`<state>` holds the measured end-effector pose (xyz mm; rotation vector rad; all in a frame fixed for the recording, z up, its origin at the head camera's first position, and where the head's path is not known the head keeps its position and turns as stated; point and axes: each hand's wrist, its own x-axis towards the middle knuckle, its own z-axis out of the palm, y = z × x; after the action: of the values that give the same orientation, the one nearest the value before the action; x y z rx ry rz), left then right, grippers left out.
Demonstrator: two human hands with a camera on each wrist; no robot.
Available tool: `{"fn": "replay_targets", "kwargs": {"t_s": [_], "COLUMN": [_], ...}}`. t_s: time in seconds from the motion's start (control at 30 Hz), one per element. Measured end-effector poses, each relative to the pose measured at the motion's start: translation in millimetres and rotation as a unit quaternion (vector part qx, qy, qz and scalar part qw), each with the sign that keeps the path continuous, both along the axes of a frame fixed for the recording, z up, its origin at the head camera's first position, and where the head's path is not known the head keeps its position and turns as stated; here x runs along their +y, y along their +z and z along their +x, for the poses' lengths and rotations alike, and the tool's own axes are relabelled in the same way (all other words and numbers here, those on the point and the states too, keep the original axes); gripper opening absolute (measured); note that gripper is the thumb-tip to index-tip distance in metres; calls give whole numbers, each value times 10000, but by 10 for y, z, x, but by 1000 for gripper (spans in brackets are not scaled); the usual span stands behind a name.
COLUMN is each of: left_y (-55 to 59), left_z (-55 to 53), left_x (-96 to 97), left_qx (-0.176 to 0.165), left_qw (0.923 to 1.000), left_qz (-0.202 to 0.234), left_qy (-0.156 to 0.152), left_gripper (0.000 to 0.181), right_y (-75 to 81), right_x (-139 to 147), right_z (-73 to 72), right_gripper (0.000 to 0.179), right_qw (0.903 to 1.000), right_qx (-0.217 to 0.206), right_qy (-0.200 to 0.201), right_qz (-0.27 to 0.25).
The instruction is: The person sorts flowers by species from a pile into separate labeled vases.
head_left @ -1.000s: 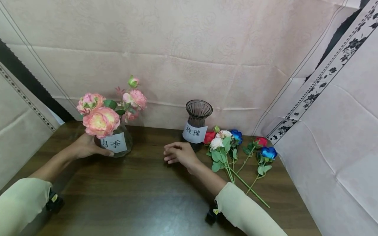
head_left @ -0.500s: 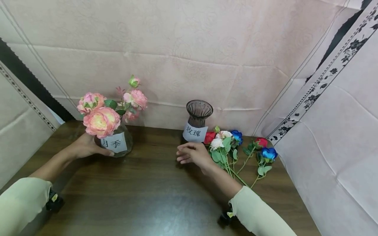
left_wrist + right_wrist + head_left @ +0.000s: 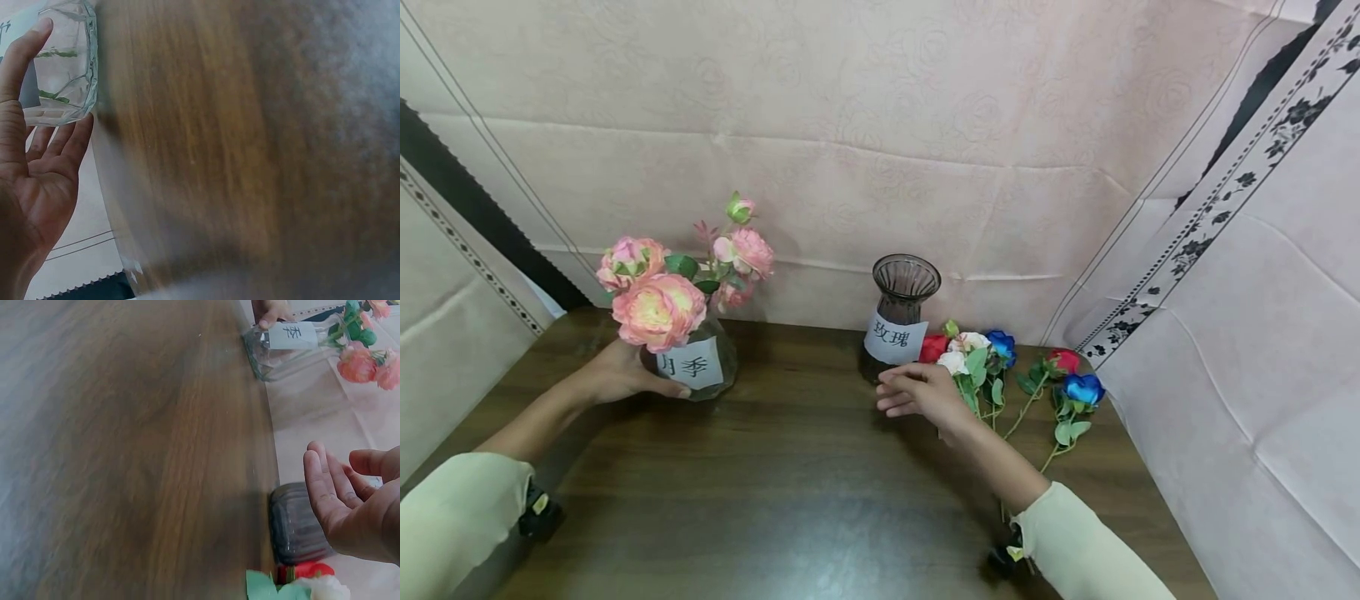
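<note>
On the table's left, a clear glass vase (image 3: 727,360) with a paper label holds pink flowers (image 3: 658,310). My left hand (image 3: 617,372) grips its side; the left wrist view shows the thumb across the label and the other fingers behind the glass (image 3: 65,81). My right hand (image 3: 925,393) holds nothing, its fingers loosely bent, just in front of a dark glass vase (image 3: 906,283) that bears another label. Red, white and blue roses (image 3: 967,342) lie to the right of that vase, their stems partly hidden by my right hand and forearm.
A separate red rose (image 3: 1063,360) and blue rose (image 3: 1083,388) lie near the right edge of the wooden table (image 3: 760,492). Pale patterned cloth (image 3: 820,192) hangs behind the table and at both sides.
My right hand has moved to the right, from left of the dark vase to in front of it and the roses. My left hand stays on the clear vase.
</note>
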<state>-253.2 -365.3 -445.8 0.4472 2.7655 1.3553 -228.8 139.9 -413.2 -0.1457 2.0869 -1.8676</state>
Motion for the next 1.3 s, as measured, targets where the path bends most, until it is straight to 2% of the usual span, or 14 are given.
{"fn": "replay_targets", "kwargs": {"t_s": [0.37, 0.6, 0.87, 1.3], "left_y": [-4, -19, -22, -16], "left_z": [-16, -23, -24, -21], "left_x": [-13, -22, -24, -9], "left_qx": [32, 36, 15, -111], "left_qw": [10000, 10000, 9999, 9999], "left_qz": [-1, -10, -134, -109], "left_qy": [-30, 14, 52, 56], "left_gripper": [132, 136, 130, 133], "right_y": [6, 16, 33, -4], "right_x": [344, 536, 773, 1200], "right_z": [43, 49, 53, 127], "right_gripper": [40, 42, 44, 46], "right_qw": [9995, 9992, 9987, 9975], "right_qx": [-122, -214, -213, -242], "right_qy": [-182, -319, -429, -534], "right_qz": [230, 136, 175, 387]}}
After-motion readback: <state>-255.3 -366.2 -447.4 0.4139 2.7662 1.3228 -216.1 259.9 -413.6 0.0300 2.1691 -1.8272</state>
